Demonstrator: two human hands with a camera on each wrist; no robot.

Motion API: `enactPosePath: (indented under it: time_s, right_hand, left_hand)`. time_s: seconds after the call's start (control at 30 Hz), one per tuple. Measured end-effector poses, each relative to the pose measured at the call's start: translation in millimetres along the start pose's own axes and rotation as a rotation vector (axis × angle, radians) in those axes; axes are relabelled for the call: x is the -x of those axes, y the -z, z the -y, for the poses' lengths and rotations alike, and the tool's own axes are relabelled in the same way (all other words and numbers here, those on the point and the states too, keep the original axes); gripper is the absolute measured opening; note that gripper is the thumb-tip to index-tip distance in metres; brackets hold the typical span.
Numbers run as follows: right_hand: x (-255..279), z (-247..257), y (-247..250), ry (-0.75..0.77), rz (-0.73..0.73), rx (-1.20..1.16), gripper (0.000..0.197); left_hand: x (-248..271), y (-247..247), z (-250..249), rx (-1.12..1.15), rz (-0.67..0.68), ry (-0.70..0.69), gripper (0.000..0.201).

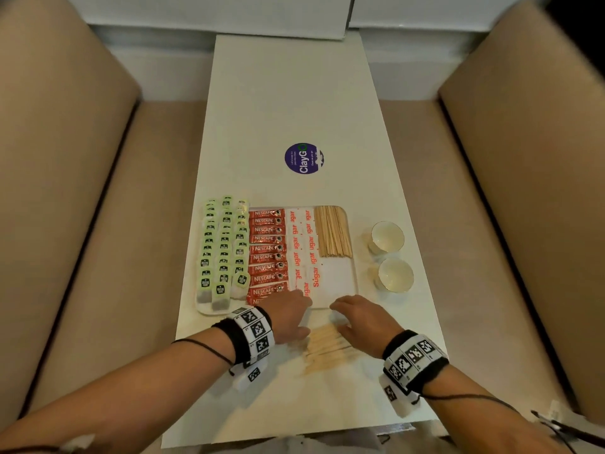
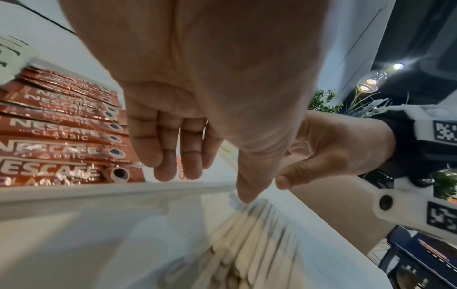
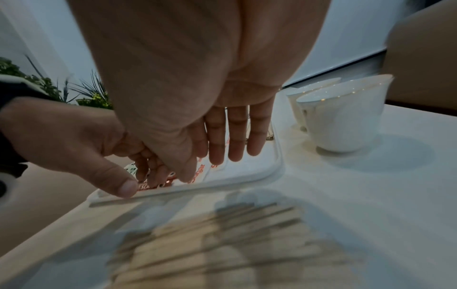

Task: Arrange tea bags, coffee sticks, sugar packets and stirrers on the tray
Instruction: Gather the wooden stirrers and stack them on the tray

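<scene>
A white tray holds rows of green-tagged tea bags, red coffee sticks, white sugar packets and a bundle of wooden stirrers at its far right. A second loose pile of wooden stirrers lies on the table in front of the tray. My left hand hovers over the tray's near edge, fingers relaxed, holding nothing. My right hand hovers beside it with straight fingers, also holding nothing. In the left wrist view the coffee sticks lie left of my fingers.
Two white cups stand on the table right of the tray. A round purple sticker lies further back. Beige cushioned seats flank the narrow white table.
</scene>
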State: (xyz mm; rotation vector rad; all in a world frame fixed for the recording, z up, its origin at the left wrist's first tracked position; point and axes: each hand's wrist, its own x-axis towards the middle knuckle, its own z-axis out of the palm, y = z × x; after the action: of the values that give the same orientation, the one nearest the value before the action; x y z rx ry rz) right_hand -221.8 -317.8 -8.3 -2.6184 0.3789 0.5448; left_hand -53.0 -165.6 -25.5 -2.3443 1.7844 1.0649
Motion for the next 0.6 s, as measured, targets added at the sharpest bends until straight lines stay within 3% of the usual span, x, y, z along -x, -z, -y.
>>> enactPosePath:
  time_s: [0.17,0.33,0.5,0.6]
  right_hand:
    - [16.4,9.7,-15.4,0.01,0.06,0.022,0.064]
    - [19.0,4.5,-37.6,0.127,0.058,0.152,0.076]
    - [12.9,-7.5,-56.7,0.181,0.029,0.279,0.088]
    - [9.3,-14.3,-59.2,0.171,0.03,0.285,0.083]
  left_hand:
    - [8.9,-13.0,-14.6,-0.048,0.034,0.029,0.06]
    - [12.8,-24.3,-30.2,-0.092,0.066,0.071,0.048]
    - [12.2,-35.1,-35.6,-0.091,0.018,0.097,0.061]
    - [11.1,-44.5,-42.4,-0.071,0.001,0.138,0.07]
